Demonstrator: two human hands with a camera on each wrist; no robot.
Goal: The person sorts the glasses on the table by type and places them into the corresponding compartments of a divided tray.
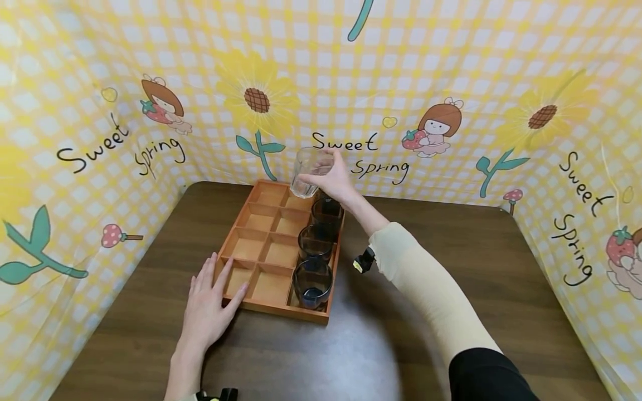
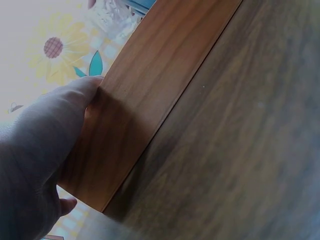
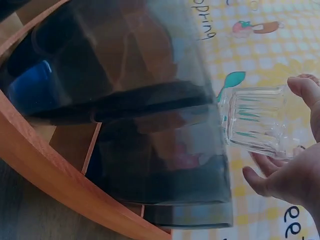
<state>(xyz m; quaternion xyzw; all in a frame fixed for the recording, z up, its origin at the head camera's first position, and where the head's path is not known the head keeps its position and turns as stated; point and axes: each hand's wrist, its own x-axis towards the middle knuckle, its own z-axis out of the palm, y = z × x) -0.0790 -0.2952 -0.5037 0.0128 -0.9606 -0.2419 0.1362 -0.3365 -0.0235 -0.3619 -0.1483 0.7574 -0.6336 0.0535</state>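
Observation:
A wooden compartment tray lies on the table. My left hand rests on its near left corner, fingers extended along the left side and thumb over the near wall. In the left wrist view the thumb touches the rim of that wall. My right hand holds a clear drinking glass between thumb and fingers, above the tray's far end. The right wrist view shows this ribbed glass lying sideways in the picture. Dark tinted glasses stand in the tray's right column.
The left and middle columns of the tray have bare compartments. Brown wooden table surrounds the tray. A yellow checked cloth with printed flowers and figures hangs as walls behind and at both sides.

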